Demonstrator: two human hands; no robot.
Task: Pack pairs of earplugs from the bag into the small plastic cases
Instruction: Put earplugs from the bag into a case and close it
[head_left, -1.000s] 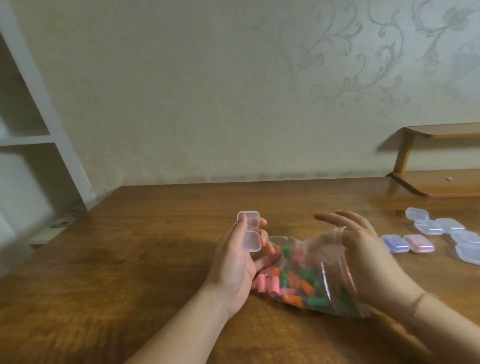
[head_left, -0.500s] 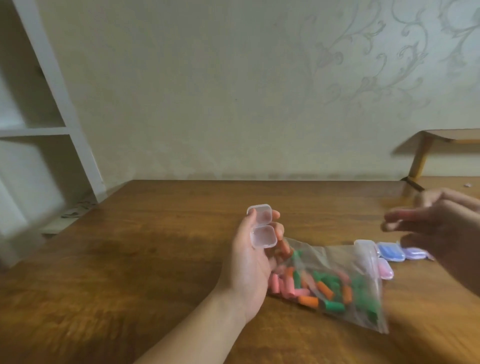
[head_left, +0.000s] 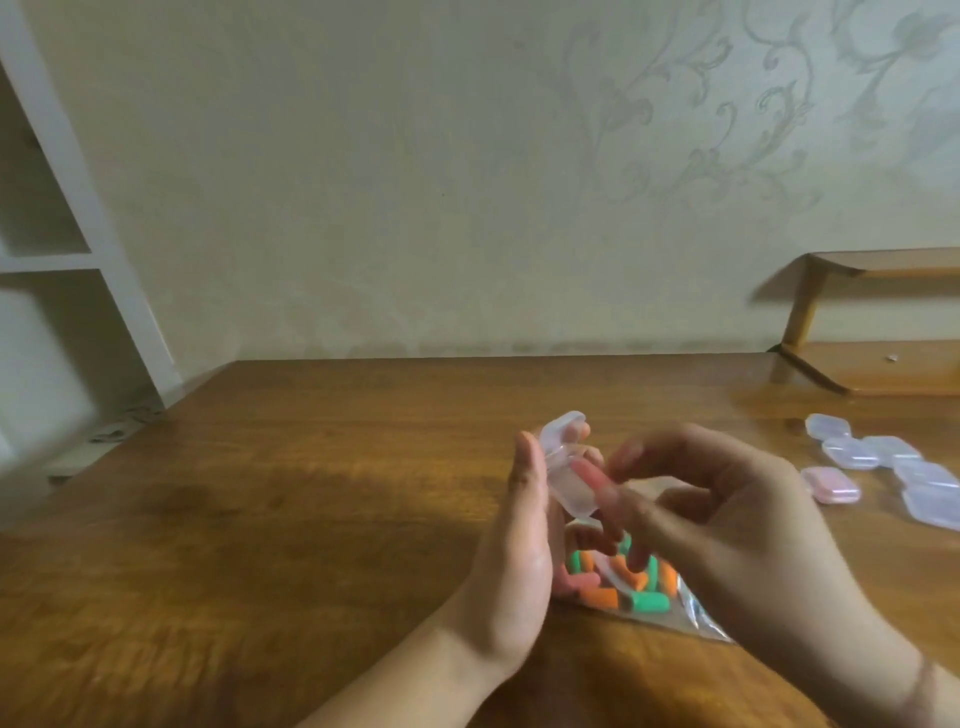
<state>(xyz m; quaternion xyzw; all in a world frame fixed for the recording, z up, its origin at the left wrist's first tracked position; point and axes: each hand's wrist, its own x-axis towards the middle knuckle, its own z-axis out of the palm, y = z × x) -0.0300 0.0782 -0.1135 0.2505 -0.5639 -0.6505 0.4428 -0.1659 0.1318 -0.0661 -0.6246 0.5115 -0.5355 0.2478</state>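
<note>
Holding: left hand (head_left: 524, 525) grips the open clear case (head_left: 563, 467), frame centre.
Right hand (head_left: 727, 519): fingers curled at the case; contents blurred, cannot tell.
Bag (head_left: 639, 582): clear, on the tabletop (head_left: 311, 493); orange, green, pink earplugs (head_left: 602, 596).
Writing: none legible.

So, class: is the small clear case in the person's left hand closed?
No: the clear case in the left hand is hinged open, its lid standing up above the base.

Head camera (the only view) looks forward and down, close over the table (head_left: 311, 493).
</note>
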